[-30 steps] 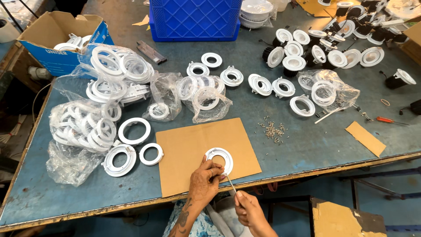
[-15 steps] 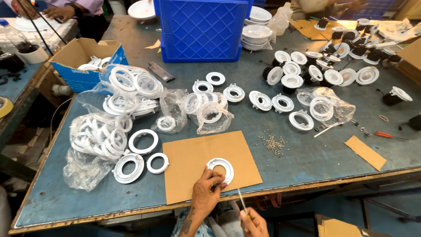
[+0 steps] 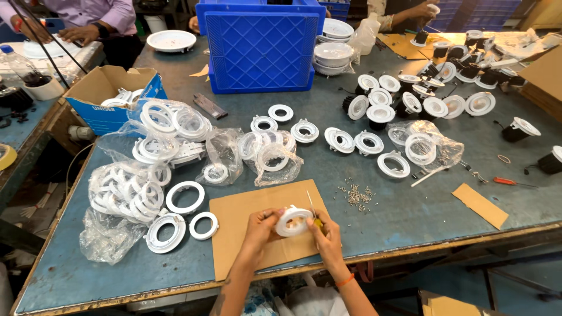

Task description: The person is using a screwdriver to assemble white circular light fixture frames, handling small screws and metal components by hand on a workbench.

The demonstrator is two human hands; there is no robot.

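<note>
My left hand (image 3: 259,229) and my right hand (image 3: 325,234) hold a white round light ring (image 3: 293,222) between them, tilted up above a brown cardboard sheet (image 3: 234,219) near the table's front edge. My right hand also grips a thin screwdriver (image 3: 311,204) whose shaft sticks up past the ring. A small heap of screws (image 3: 355,195) lies on the table just right of the cardboard.
Clear bags of white rings (image 3: 126,190) and loose rings (image 3: 185,198) lie to the left. Assembled white rings (image 3: 340,139) and black-backed lamps (image 3: 380,114) are spread beyond. A blue crate (image 3: 260,44) stands at the back, a cardboard box (image 3: 111,93) at far left. Other people's hands work at the far corners.
The ring has been lifted off the cardboard into both hands. My right hand has come up with the screwdriver to the ring. The camera view has tilted up toward the far table.
</note>
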